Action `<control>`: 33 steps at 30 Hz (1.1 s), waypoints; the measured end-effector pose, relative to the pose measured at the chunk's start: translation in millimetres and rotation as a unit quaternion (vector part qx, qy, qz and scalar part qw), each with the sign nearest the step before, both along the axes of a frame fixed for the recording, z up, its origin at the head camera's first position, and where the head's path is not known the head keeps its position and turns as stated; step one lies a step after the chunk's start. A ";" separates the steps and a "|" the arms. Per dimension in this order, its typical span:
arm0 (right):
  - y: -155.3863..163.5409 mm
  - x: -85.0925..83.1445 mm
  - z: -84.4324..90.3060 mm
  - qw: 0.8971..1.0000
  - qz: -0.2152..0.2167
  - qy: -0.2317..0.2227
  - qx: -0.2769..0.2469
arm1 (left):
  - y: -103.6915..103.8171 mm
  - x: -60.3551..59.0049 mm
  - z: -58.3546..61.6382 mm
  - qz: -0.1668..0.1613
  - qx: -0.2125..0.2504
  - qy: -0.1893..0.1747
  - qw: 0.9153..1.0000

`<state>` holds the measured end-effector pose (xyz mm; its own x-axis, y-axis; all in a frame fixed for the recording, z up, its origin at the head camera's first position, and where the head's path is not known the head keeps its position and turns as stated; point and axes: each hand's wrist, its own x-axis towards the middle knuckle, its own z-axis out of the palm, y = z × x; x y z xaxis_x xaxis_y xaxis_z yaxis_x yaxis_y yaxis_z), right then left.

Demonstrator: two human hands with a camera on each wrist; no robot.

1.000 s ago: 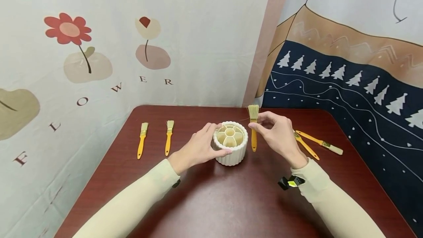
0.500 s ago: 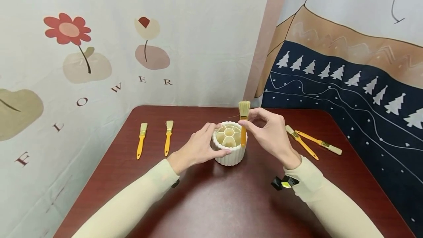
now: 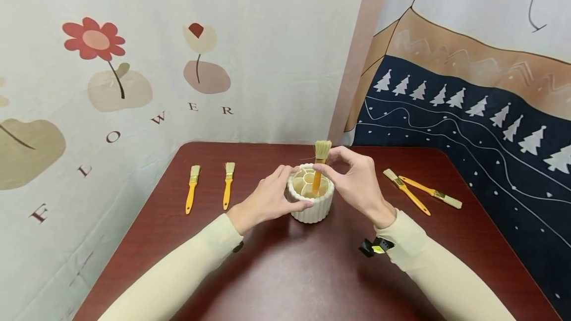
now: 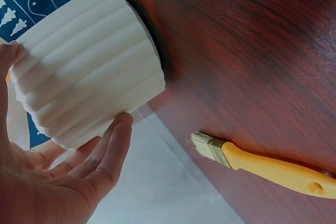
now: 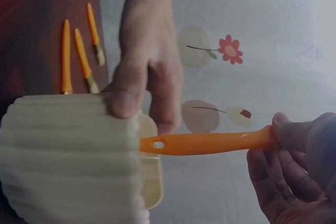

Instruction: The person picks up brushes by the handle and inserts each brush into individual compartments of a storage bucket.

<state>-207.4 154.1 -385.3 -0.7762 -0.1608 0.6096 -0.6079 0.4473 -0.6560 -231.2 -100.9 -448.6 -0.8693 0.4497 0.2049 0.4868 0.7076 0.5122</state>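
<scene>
1. The right hand has a narrow grip: thumb and fingers pinch a brush near its collar, bristles up, handle down.
2. That brush is above the ribbed white pot, its handle's tip at the compartments of the divided insert; how far in it reaches, I cannot tell.
3. The left hand has a wide grip around the pot, thumb on the near side, fingers on the far side.
4. The brush should handle as light and stiff, its glossy handle a little slippery; pinching by the collar spares the soft bristles.
5. The pot looks rigid, possibly brittle; its ribbed outer wall is the best hold.
6. It stands on the counter, well apart from two crossing-angled brushes at right.
</scene>
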 end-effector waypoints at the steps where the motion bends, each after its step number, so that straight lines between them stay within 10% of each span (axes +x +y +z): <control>1: -0.3 -0.8 -2.0 1.000 0.003 0.003 0.003 | 0.1 -0.2 -0.1 0.000 -0.001 0.002 1.000; 33: 2.7 -11.0 -62.4 0.972 0.096 0.148 0.152 | 2.4 0.2 -2.4 -0.007 -0.003 0.030 1.000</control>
<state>-218.4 156.8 -447.7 -0.5118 -0.4933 0.7033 -0.8414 0.4530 -0.2945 -230.9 -98.6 -451.0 -0.8494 0.4630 0.2533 0.5260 0.7036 0.4779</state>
